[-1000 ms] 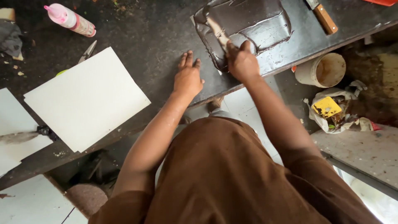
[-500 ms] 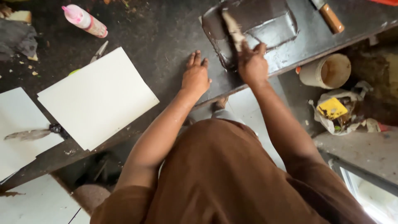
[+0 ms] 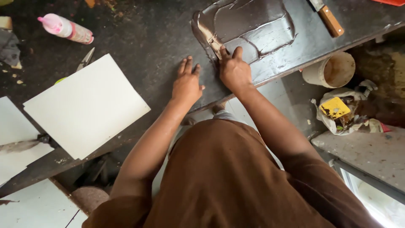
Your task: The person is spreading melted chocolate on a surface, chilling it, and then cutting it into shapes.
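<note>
Fingers of the right hand [image 3: 234, 71] pinch a thin paste-smeared scraper blade [image 3: 209, 37] (tilted) on the dark glossy paste patch [image 3: 253, 27]; left hand [image 3: 186, 84] flat, fingers together, on the black worktop [image 3: 139, 46].

Left of the wet paste patch [image 3: 253, 25] the dark desk [image 3: 143, 42] lies open as far as the white board [image 3: 86, 105]. The pink bottle [image 3: 65, 28] blocks the far left; a wooden-handled knife [image 3: 328, 19] lies just right of the patch.
</note>
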